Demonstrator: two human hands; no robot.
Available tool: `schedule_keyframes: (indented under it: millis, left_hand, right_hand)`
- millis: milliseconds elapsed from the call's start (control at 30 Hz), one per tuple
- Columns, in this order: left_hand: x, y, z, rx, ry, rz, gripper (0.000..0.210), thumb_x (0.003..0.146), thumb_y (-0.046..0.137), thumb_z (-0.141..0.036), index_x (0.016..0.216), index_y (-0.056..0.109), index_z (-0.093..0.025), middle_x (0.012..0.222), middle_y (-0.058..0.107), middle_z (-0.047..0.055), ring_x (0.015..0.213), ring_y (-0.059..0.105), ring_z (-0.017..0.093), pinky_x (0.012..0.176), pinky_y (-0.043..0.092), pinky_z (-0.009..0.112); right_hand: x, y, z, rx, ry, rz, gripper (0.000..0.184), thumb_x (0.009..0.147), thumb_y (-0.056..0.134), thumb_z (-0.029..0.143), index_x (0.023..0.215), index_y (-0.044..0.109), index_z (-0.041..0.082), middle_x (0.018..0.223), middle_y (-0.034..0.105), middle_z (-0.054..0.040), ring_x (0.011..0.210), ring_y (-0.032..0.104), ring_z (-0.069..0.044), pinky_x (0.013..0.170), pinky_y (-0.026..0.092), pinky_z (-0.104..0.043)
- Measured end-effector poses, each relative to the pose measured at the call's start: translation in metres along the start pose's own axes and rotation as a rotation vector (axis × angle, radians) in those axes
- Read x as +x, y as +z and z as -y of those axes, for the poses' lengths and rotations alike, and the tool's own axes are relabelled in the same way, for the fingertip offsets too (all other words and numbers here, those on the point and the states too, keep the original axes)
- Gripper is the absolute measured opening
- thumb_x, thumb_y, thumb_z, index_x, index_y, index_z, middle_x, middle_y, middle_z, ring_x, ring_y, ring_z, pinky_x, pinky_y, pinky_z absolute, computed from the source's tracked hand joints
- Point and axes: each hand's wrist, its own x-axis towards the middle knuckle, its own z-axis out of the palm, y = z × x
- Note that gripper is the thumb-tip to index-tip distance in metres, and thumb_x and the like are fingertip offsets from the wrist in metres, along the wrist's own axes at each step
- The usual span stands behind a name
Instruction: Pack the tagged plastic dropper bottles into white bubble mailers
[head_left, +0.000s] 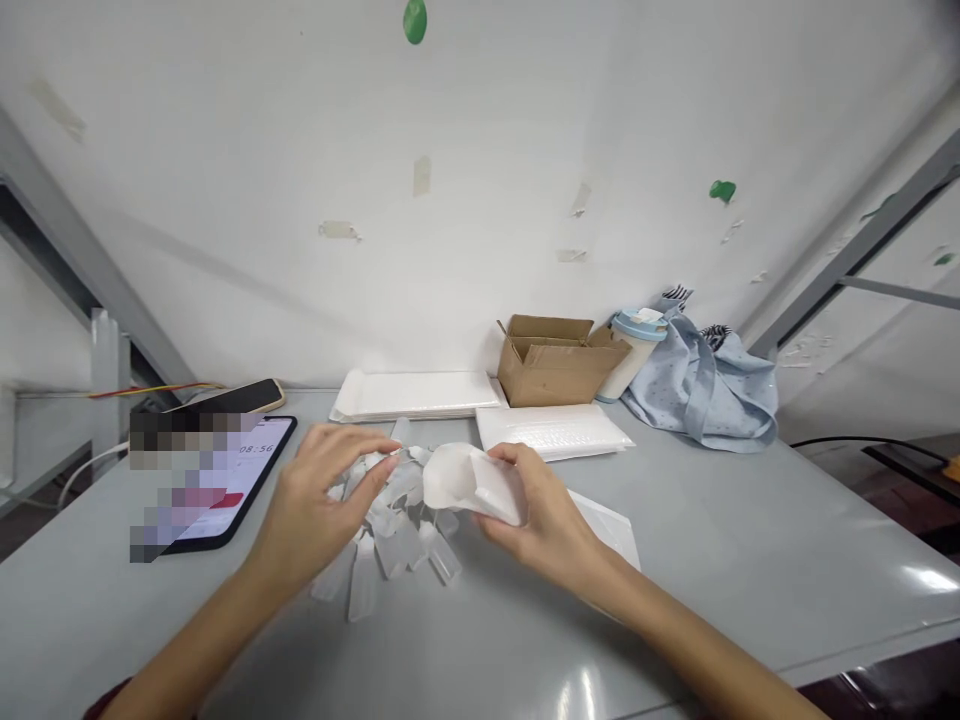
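White wall (480, 130), marked with tape scraps (339, 230) and green patches (415, 20), rose behind a grey tabletop (480, 660). The right grip (546, 512) was closed around a white pouch (454, 478), holding it above the tabletop with its mouth gaping toward the left grip (319, 490). There, thumb and fingertip nearly met; whether anything thin lay between them could not be told. Just beyond and below those fingertips, clear plastic pieces (397, 540) lay heaped, some partly hidden by the pouch. One white envelope (615, 528) lay partly under the right grip's forearm. Beyond that grip came a bubble-textured mailer (555, 430), an open cardboard box (551, 372), a blue-lidded cup (630, 360) and a pale blue bag (701, 395). Stacked mailers (420, 392) lay beyond both grips. Left of the left grip sat a lit phone (262, 455), with a dark phone (262, 394) behind it.
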Motion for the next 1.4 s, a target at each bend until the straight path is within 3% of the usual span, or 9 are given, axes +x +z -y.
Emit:
schedule_keyframes:
  millis: [133, 267, 400, 567, 700, 800, 867, 1200, 1400]
  left_hand:
    - [-0.002, 0.008, 0.018, 0.2, -0.03, 0.302, 0.033, 0.082, 0.055, -0.041, 0.102, 0.067, -0.019, 0.089, 0.063, 0.007, 0.086, 0.052, 0.026, 0.075, 0.045, 0.041]
    - [-0.008, 0.025, 0.017, 0.175, -0.107, 0.403, 0.027, 0.08, 0.05, -0.035, 0.092, 0.065, -0.016, 0.091, 0.062, 0.008, 0.087, 0.052, 0.027, 0.074, 0.045, 0.04]
    - [-0.002, 0.021, 0.011, 0.007, -0.218, 0.35, 0.027, 0.079, 0.053, -0.041, 0.09, 0.065, -0.02, 0.092, 0.064, 0.005, 0.087, 0.054, 0.024, 0.071, 0.045, 0.034]
    - [0.009, 0.002, 0.009, -0.286, -0.517, 0.324, 0.039, 0.075, 0.06, -0.053, 0.098, 0.068, -0.023, 0.079, 0.065, 0.002, 0.067, 0.057, 0.019, 0.059, 0.044, 0.029]
    - [0.01, -0.003, 0.007, -0.523, -0.671, 0.169, 0.043, 0.072, 0.066, -0.052, 0.103, 0.069, -0.022, 0.087, 0.067, 0.004, 0.08, 0.061, 0.021, 0.068, 0.049, 0.03]
    - [0.008, -0.003, 0.001, -0.637, -0.645, -0.026, 0.044, 0.072, 0.07, -0.049, 0.108, 0.065, -0.024, 0.094, 0.068, 0.003, 0.087, 0.062, 0.02, 0.074, 0.05, 0.028]
    - [0.007, -0.001, -0.007, -0.684, -0.611, -0.066, 0.047, 0.069, 0.073, -0.045, 0.11, 0.061, -0.025, 0.094, 0.069, 0.003, 0.085, 0.064, 0.02, 0.073, 0.052, 0.028]
    - [-0.01, 0.019, -0.028, -0.724, -0.691, 0.008, 0.036, 0.07, 0.071, -0.048, 0.083, 0.051, -0.02, 0.082, 0.071, 0.004, 0.078, 0.067, 0.022, 0.071, 0.053, 0.033]
    - [-0.02, 0.025, -0.025, -0.22, -0.442, 0.143, 0.026, 0.083, 0.053, -0.048, 0.081, 0.064, -0.024, 0.084, 0.064, 0.003, 0.085, 0.055, 0.023, 0.057, 0.045, 0.028]
  right_hand:
    - [0.003, -0.004, -0.004, 0.009, 0.021, -0.029, 0.044, 0.074, 0.063, 0.022, 0.112, 0.042, 0.019, 0.113, 0.054, -0.0095, 0.101, 0.053, -0.025, 0.085, 0.044, -0.042]
    - [0.003, -0.001, -0.006, 0.004, 0.012, -0.024, 0.044, 0.074, 0.063, 0.024, 0.113, 0.042, 0.02, 0.113, 0.054, -0.0093, 0.101, 0.053, -0.025, 0.085, 0.044, -0.042]
    - [0.002, 0.001, -0.008, -0.006, -0.006, -0.028, 0.045, 0.074, 0.064, 0.024, 0.114, 0.041, 0.02, 0.113, 0.054, -0.0098, 0.101, 0.053, -0.025, 0.085, 0.045, -0.043]
    - [0.002, 0.002, -0.006, -0.031, -0.016, -0.016, 0.045, 0.074, 0.064, 0.022, 0.113, 0.042, 0.02, 0.112, 0.054, -0.0104, 0.101, 0.053, -0.026, 0.084, 0.045, -0.043]
    - [0.002, 0.001, -0.004, -0.054, -0.026, -0.016, 0.044, 0.074, 0.064, 0.022, 0.112, 0.041, 0.021, 0.112, 0.054, -0.0108, 0.103, 0.053, -0.027, 0.081, 0.047, -0.043]
    - [0.001, 0.001, -0.004, -0.053, -0.041, -0.019, 0.044, 0.074, 0.063, 0.021, 0.112, 0.041, 0.021, 0.112, 0.055, -0.0105, 0.103, 0.053, -0.027, 0.081, 0.047, -0.042]
    - [0.001, 0.003, -0.004, -0.045, -0.051, -0.029, 0.044, 0.074, 0.063, 0.021, 0.112, 0.041, 0.021, 0.111, 0.055, -0.0103, 0.102, 0.053, -0.026, 0.081, 0.046, -0.042]
    - [-0.005, 0.014, -0.005, -0.034, -0.132, -0.108, 0.042, 0.072, 0.06, 0.019, 0.11, 0.041, 0.022, 0.106, 0.056, -0.0081, 0.095, 0.056, -0.023, 0.079, 0.047, -0.038]
    - [-0.006, 0.014, -0.002, -0.047, -0.11, -0.088, 0.041, 0.072, 0.06, 0.018, 0.109, 0.043, 0.022, 0.104, 0.057, -0.0073, 0.094, 0.056, -0.023, 0.08, 0.047, -0.038]
